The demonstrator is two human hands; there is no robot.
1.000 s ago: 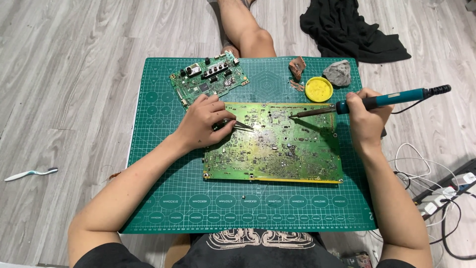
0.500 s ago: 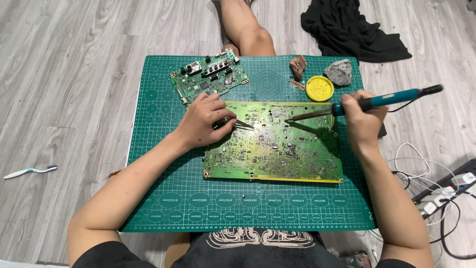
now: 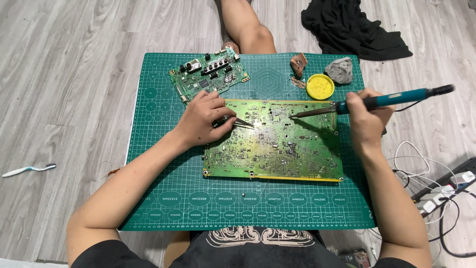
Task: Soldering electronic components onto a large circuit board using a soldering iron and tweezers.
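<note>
Head view, looking down at a green gridded cutting mat (image 3: 148,208) laid on a grey wood-plank floor (image 3: 64,74). Two circuit boards lie on the mat: one large rectangular yellow-green circuit board (image 3: 277,149) at the centre of the frame, long axis running left to right, and one smaller dark-green circuit board (image 3: 208,79) at upper centre-left, tilted with its right end raised toward the top of the frame. Two hands are at work. The left hand (image 3: 203,119), curled, pinches a pair of thin metal tweezers (image 3: 243,122) whose points aim right and slightly down onto the large board's upper left part. The right hand (image 3: 364,116), closed in a pen-like grip, holds one teal-handled soldering iron (image 3: 386,100); its long axis runs nearly left to right, the metal tip pointing left at the board's upper middle and the dark cord end pointing to the right edge of the frame. Above the board, upper right of the mat: one round yellow tin (image 3: 320,86), one grey crumpled lump (image 3: 340,70), one small brown fragment (image 3: 298,64). One black cloth (image 3: 352,27) lies at upper right on the floor, one white toothbrush (image 3: 29,170) at the left edge, and a white power strip with tangled cables (image 3: 441,193) at lower right. The mat carries rows of pale printed ovals along its lower margin.
</note>
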